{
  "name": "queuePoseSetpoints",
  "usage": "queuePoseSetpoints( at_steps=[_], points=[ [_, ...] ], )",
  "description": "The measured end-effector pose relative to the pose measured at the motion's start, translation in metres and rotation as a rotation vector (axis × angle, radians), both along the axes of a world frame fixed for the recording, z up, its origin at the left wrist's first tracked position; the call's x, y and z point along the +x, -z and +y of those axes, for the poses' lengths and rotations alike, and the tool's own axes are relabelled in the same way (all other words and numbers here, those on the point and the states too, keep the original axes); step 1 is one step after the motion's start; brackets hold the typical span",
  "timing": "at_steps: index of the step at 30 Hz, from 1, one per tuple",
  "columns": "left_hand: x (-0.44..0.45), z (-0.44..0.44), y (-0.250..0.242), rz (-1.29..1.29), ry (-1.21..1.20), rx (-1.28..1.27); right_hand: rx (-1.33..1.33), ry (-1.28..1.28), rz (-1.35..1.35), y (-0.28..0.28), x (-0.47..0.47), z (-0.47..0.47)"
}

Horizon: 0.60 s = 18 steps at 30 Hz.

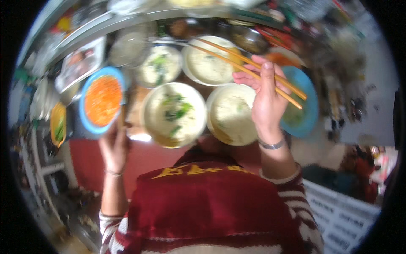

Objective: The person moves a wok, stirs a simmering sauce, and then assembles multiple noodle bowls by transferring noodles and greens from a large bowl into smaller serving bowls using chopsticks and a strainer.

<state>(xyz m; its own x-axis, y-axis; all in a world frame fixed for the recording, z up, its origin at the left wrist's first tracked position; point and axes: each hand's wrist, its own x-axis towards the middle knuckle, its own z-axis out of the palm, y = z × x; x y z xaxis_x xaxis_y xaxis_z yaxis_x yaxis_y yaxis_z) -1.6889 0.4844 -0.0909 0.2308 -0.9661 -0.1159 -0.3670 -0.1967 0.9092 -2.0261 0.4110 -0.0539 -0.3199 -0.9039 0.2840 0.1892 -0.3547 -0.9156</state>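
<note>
My left hand (113, 147) grips the near edge of a blue bowl of shredded orange food (103, 100), which looks like carrot. In my right hand (269, 95) is a pair of wooden chopsticks (250, 68), held above the bowls with tips pointing to the upper left. Several pale round bowls stand before me: the near left one (173, 115) and the far left one (160, 66) have green leaves on pale contents; the far middle one (209, 60) and the near right one (233, 114) hold mostly pale contents. My right hand partly covers the near right bowl.
A blue basin (299, 101) stands right of my right hand. At the left are a white tray (101, 54) of packed food and a small orange container of greens (58, 125). A metal bowl (250, 39) stands at the back. A shelf edge (190, 14) runs across the top.
</note>
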Motion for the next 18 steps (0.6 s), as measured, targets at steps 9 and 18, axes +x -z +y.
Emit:
queuePoseSetpoints(
  at_steps=[9,18],
  points=[
    [-0.065,0.027,-0.005,0.598,-0.065,-0.083,0.295,0.709,0.118,-0.001,-0.239,0.146],
    [-0.151,0.066,-0.018,0.489,-0.041,-0.175,0.445,0.478,0.013,0.072,-0.319,0.164]
  ],
)
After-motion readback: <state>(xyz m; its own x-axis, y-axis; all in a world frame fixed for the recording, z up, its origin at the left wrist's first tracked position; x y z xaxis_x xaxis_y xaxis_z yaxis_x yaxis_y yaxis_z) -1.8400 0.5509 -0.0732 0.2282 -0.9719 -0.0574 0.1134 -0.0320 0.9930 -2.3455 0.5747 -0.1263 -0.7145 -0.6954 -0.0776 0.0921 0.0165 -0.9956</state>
